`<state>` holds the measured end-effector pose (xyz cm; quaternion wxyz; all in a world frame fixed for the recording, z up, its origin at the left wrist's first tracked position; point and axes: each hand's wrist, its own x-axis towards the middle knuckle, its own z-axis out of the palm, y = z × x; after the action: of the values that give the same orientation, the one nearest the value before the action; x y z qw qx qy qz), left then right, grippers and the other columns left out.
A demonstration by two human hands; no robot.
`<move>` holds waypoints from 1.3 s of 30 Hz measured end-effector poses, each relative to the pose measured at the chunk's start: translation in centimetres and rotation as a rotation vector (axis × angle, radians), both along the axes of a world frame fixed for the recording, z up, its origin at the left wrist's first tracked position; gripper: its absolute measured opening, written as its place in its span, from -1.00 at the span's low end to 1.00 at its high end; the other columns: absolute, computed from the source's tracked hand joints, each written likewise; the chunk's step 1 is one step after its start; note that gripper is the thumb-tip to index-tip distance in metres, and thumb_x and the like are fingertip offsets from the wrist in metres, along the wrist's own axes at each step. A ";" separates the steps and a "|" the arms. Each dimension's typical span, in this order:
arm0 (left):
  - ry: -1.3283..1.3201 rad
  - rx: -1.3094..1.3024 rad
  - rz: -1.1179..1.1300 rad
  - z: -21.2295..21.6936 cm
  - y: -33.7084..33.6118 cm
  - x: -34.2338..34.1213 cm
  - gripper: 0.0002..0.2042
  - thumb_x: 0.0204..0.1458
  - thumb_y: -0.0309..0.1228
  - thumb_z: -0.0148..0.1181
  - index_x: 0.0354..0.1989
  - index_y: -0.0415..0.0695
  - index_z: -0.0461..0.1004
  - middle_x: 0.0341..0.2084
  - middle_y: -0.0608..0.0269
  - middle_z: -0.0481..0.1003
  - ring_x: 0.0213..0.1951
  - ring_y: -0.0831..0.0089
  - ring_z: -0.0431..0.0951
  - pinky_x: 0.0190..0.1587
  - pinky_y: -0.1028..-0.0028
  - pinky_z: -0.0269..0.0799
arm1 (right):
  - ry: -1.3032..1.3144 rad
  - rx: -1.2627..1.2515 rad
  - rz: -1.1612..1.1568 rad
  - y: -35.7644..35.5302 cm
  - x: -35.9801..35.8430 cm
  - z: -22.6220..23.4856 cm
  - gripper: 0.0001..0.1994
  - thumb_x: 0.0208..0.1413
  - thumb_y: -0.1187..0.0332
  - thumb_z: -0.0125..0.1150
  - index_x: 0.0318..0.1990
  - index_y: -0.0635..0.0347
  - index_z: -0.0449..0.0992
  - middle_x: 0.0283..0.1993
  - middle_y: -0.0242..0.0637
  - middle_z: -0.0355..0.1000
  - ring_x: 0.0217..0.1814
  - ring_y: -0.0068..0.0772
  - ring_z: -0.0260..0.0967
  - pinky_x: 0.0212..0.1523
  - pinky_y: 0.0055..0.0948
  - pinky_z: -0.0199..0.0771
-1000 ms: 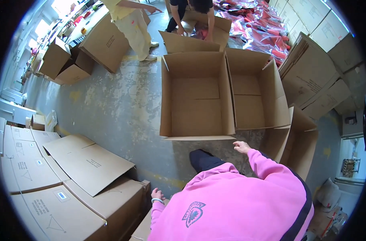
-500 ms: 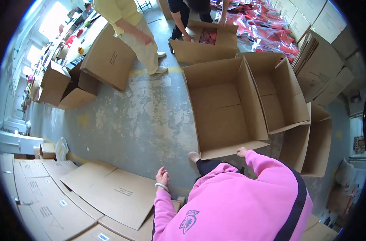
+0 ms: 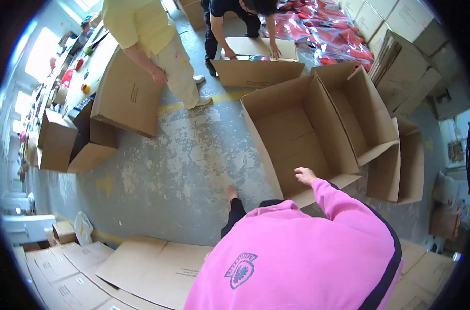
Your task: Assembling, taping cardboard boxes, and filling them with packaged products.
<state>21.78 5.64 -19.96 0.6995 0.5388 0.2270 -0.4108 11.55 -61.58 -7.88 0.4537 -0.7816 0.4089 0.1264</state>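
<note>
A large open cardboard box (image 3: 297,134) stands on the concrete floor in front of me, its flaps spread outward. My right hand (image 3: 306,175), on a pink sleeve, reaches over the box's near edge with fingers apart and holds nothing. I cannot tell whether it touches the cardboard. My left hand is hidden behind my pink sweater. A second open box (image 3: 361,111) stands against the first one's right side.
A person in a yellow top (image 3: 142,31) holds a box (image 3: 129,98) upright at the back left. Another person in black (image 3: 235,20) bends over a box (image 3: 258,70). Flattened cartons (image 3: 142,266) lie at lower left, stacked flat boxes (image 3: 405,72) and red packets (image 3: 338,23) at the back right.
My left hand, seen over the flat cartons earlier, has dropped out of sight. My right hand has stayed at the big box's near edge while the view shifted closer to it.
</note>
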 end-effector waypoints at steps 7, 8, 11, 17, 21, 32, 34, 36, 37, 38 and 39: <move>-0.158 0.714 -0.426 1.5 -9.0 19.2 -0.59 -0.16 -0.51 -0.03 -0.03 -0.04 0.30 -0.48 0.20 0.40 -0.54 0.39 0.41 -0.55 0.33 0.38 | 0.119 0.147 -0.353 6.2 -10.4 -1.8 -0.66 -0.11 0.37 0.04 -0.11 0.22 0.41 -0.23 -0.17 0.44 -0.26 -0.35 0.41 -0.25 -0.43 0.40; -0.098 0.702 -0.425 4.8 -12.7 20.5 -0.55 -0.16 -0.55 -0.07 0.01 0.00 0.26 -0.54 0.22 0.39 -0.61 0.41 0.40 -0.65 0.31 0.39 | 0.136 0.239 -0.488 8.4 -11.2 0.1 -0.66 -0.09 0.38 0.04 -0.09 0.24 0.40 -0.26 -0.18 0.45 -0.36 -0.41 0.42 -0.34 -0.46 0.42; -0.140 0.706 -0.467 8.2 -18.2 25.6 -0.55 -0.13 -0.56 -0.08 0.02 0.02 0.23 -0.46 0.23 0.38 -0.53 0.40 0.39 -0.59 0.33 0.37 | 0.078 0.256 -0.560 12.1 -13.7 -0.8 -0.64 -0.08 0.39 0.03 -0.06 0.24 0.37 -0.31 -0.21 0.45 -0.51 -0.49 0.38 -0.48 -0.50 0.39; -0.282 0.605 -0.636 11.7 -28.0 28.4 -0.55 -0.14 -0.51 -0.03 0.04 -0.04 0.24 -0.42 0.28 0.42 -0.55 0.48 0.41 -0.63 0.44 0.37 | 0.153 0.381 -0.848 16.5 -16.0 -2.0 -0.65 -0.09 0.42 0.01 -0.07 0.23 0.37 -0.41 -0.30 0.42 -0.62 -0.53 0.30 -0.66 -0.52 0.29; -0.358 0.498 -0.869 13.1 -28.9 28.6 -0.56 -0.13 -0.47 0.01 0.03 -0.12 0.27 -0.42 0.26 0.45 -0.68 0.57 0.35 -0.65 0.55 0.32 | 0.252 0.350 -0.870 15.3 -11.3 0.0 -0.64 -0.08 0.41 0.00 -0.05 0.24 0.36 -0.38 -0.28 0.42 -0.58 -0.53 0.33 -0.63 -0.54 0.29; -0.311 0.802 -1.171 10.4 -28.8 33.6 -0.52 -0.16 -0.45 0.00 0.05 -0.03 0.25 -0.30 0.13 0.46 -0.52 0.36 0.46 -0.59 0.41 0.41 | -0.040 0.438 -1.100 18.0 -9.3 2.3 -0.57 -0.05 0.38 0.00 0.05 0.23 0.26 -0.26 -0.29 0.40 -0.44 -0.56 0.36 -0.55 -0.61 0.34; -0.288 0.752 -1.189 11.3 -32.2 33.6 -0.51 -0.17 -0.44 0.01 0.06 -0.01 0.24 -0.28 0.10 0.45 -0.46 0.30 0.47 -0.56 0.36 0.44 | -0.043 0.451 -1.176 20.1 -11.2 1.8 -0.57 -0.06 0.40 0.00 0.04 0.23 0.26 -0.31 -0.31 0.39 -0.51 -0.59 0.33 -0.61 -0.64 0.30; -0.373 0.695 -1.207 9.6 -34.5 34.1 -0.54 -0.17 -0.45 0.00 0.02 -0.02 0.28 -0.34 0.13 0.45 -0.50 0.33 0.46 -0.56 0.35 0.43 | -0.062 0.531 -1.350 22.3 -12.6 1.8 -0.56 -0.09 0.42 0.01 0.04 0.23 0.26 -0.35 -0.33 0.37 -0.58 -0.61 0.26 -0.65 -0.66 0.23; -0.386 0.669 -1.213 9.3 -36.0 34.2 -0.55 -0.17 -0.46 0.00 0.01 -0.02 0.29 -0.37 0.16 0.46 -0.51 0.36 0.45 -0.57 0.36 0.42 | -0.061 0.528 -1.358 23.3 -12.8 2.2 -0.56 -0.09 0.42 0.01 0.04 0.23 0.26 -0.35 -0.33 0.37 -0.58 -0.61 0.26 -0.65 -0.66 0.23; -0.384 0.666 -1.218 9.1 -37.1 34.6 -0.55 -0.17 -0.46 0.00 0.01 -0.02 0.29 -0.37 0.16 0.46 -0.51 0.36 0.45 -0.57 0.36 0.42 | -0.080 0.602 -1.354 24.1 -13.1 2.6 -0.55 -0.06 0.44 0.00 0.07 0.22 0.19 -0.39 -0.35 0.33 -0.58 -0.58 0.25 -0.65 -0.60 0.24; -0.416 0.612 -1.194 8.7 -38.1 34.7 -0.56 -0.17 -0.46 -0.01 0.00 -0.02 0.30 -0.39 0.18 0.46 -0.52 0.38 0.45 -0.58 0.37 0.42 | -0.097 0.675 -1.352 24.7 -13.3 3.1 -0.52 -0.03 0.46 0.00 0.11 0.22 0.13 -0.43 -0.37 0.29 -0.58 -0.54 0.24 -0.65 -0.55 0.24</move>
<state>56.52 -32.43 -11.21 0.2000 0.8116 -0.1408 -0.5305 -1.78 -36.91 -4.80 0.6645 -0.1840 0.7179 -0.0956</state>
